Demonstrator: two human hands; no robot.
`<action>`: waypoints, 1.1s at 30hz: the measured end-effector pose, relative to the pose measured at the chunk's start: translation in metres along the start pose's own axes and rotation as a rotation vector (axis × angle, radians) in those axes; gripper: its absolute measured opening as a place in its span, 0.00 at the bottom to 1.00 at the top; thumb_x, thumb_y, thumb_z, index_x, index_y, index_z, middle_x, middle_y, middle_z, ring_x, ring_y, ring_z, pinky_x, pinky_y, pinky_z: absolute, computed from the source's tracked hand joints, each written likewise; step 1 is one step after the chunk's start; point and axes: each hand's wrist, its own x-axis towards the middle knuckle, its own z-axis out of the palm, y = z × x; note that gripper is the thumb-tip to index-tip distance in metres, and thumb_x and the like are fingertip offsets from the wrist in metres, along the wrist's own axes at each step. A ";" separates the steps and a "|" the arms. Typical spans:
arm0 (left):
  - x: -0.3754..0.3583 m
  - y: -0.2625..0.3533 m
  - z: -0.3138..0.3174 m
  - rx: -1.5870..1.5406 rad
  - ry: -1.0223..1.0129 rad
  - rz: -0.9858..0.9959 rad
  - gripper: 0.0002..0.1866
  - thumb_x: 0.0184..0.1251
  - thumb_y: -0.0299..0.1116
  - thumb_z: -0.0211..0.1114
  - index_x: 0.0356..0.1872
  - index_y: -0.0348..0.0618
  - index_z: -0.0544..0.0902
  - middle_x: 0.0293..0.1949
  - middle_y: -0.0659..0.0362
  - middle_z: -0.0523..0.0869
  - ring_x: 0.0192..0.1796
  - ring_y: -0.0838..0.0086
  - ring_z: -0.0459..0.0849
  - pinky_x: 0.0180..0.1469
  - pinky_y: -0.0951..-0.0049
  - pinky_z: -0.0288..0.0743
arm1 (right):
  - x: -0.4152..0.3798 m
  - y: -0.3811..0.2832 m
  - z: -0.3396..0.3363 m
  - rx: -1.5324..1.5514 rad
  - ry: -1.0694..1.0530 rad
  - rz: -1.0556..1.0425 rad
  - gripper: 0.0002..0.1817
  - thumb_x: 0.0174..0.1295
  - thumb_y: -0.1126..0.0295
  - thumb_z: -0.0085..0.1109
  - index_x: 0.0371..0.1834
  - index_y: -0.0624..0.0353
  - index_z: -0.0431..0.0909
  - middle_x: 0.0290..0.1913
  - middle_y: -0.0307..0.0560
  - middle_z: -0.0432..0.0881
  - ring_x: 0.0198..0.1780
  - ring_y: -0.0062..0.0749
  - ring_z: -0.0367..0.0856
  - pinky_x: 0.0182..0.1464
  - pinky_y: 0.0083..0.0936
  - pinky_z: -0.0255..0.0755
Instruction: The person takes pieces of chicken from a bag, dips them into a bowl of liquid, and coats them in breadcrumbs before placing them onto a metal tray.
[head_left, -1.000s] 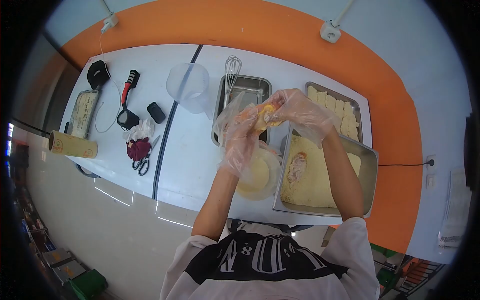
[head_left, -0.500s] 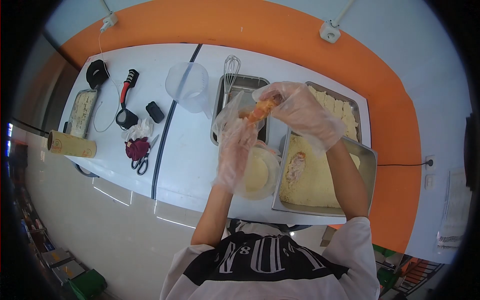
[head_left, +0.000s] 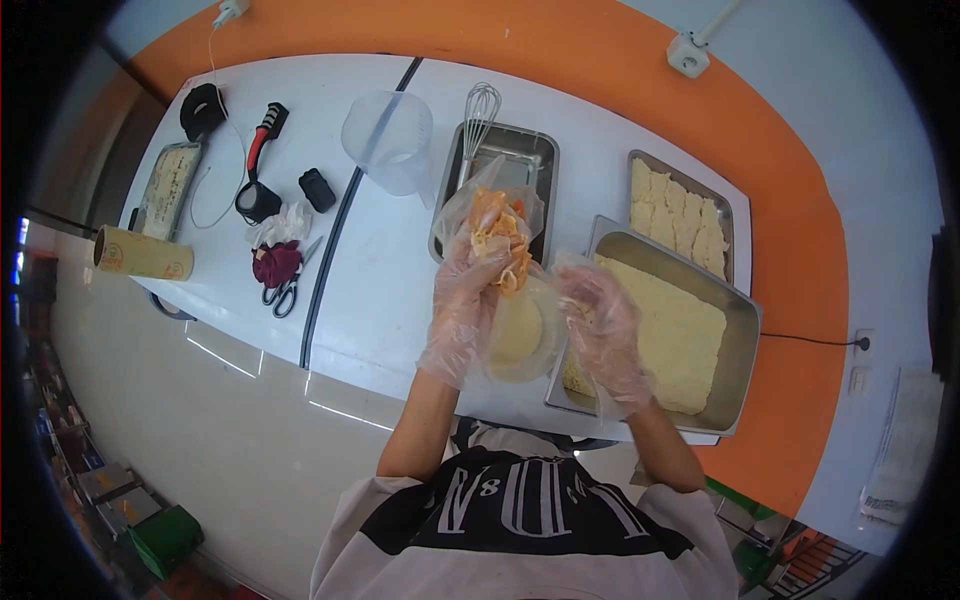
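My left hand (head_left: 467, 300), in a clear plastic glove, is closed around an orange-coated piece of raw meat (head_left: 500, 235), held up over the table. My right hand (head_left: 603, 325), also gloved, is lower, apart from that piece, at the left side of a deep metal pan (head_left: 742, 350) of pale yellow crumbs (head_left: 660, 335). Its fingers look bent, but the loose glove hides whether they hold anything. A clear bowl of pale batter (head_left: 517, 335) stands between my hands, below the meat.
A metal tray (head_left: 545, 165) with a whisk (head_left: 482, 110) is behind my left hand. Another tray at the back right holds pale coated pieces (head_left: 680, 215). A clear measuring jug (head_left: 390, 145), scissors (head_left: 283, 295), a knife sharpener (head_left: 262, 150) and a cardboard roll (head_left: 145, 253) are leftward.
My right hand has let go of the orange-coated meat and moved down to the crumb pan's left side. My left hand keeps the meat, now turned upright. The camera view has shifted slightly.
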 end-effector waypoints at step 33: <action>-0.019 -0.032 -0.033 0.677 -0.150 0.198 0.38 0.66 0.16 0.78 0.77 0.33 0.75 0.71 0.49 0.83 0.69 0.69 0.86 0.68 0.69 0.85 | 0.056 -0.094 -0.044 -0.240 -0.367 0.211 0.13 0.69 0.72 0.75 0.52 0.66 0.88 0.47 0.54 0.90 0.47 0.34 0.89 0.52 0.32 0.82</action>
